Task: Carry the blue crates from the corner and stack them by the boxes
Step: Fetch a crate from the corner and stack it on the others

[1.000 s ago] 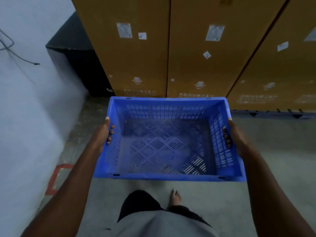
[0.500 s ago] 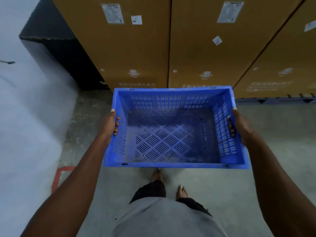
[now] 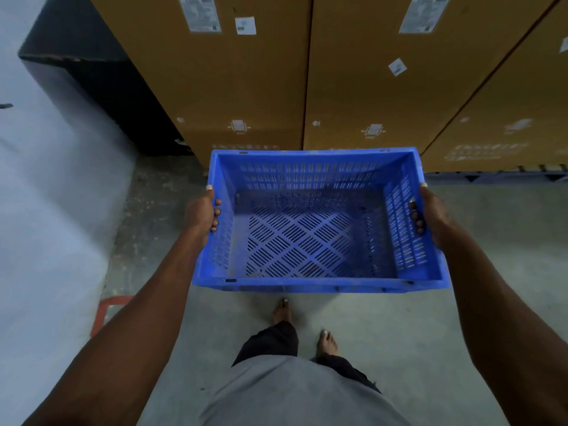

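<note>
An empty blue slotted crate (image 3: 310,241) hangs in the air in front of me, held level above the concrete floor. My left hand (image 3: 203,215) grips its left side wall, fingers through the slots. My right hand (image 3: 430,216) grips the right side wall the same way. Tall brown cardboard boxes (image 3: 246,87) stand directly ahead, and the crate's far edge is close to their base. No other crate is in view.
A white wall (image 3: 46,210) runs along the left. A black box (image 3: 101,87) fills the corner between wall and cardboard. Red floor marking (image 3: 106,312) lies at lower left. A dark pallet edge (image 3: 498,176) shows under the right boxes. My feet stand below the crate.
I have stepped closer to the cardboard boxes; they fill more of the view. The crate has stayed in both hands and sits slightly higher and more to the right.
</note>
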The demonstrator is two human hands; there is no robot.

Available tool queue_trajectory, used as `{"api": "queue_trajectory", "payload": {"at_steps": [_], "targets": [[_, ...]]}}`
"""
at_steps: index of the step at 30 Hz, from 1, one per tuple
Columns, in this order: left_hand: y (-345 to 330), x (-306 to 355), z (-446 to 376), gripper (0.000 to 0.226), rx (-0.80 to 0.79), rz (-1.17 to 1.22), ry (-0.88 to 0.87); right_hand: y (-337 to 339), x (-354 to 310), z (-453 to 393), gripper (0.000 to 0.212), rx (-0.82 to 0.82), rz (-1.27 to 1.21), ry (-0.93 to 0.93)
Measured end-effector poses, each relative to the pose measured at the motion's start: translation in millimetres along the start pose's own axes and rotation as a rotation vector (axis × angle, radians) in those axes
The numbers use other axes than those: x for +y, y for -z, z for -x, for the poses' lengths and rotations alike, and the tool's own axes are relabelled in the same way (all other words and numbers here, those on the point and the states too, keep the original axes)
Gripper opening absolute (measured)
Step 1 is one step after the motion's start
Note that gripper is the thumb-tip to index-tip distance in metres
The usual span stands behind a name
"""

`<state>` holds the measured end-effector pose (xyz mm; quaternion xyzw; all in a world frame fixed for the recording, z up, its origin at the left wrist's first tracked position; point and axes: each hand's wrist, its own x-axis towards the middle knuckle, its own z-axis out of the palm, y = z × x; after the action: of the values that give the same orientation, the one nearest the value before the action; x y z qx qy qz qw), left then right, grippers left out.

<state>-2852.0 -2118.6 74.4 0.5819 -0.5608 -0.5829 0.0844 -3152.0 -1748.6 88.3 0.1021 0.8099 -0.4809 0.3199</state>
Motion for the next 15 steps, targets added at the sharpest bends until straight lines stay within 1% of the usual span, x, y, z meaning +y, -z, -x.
{"api": "queue_trajectory", "payload": {"at_steps": [10, 15], "targets": [[-6, 10, -6, 0.052, 0.029, -0.017, 0.030, -1, -6, -12, 0.059, -0.001, 0.034, 0.032], [-2, -1, -8, 0.055, 0.046, -0.016, 0.000, -2, -2, -6, 0.057, 0.016, 0.010, 0.051]]}}
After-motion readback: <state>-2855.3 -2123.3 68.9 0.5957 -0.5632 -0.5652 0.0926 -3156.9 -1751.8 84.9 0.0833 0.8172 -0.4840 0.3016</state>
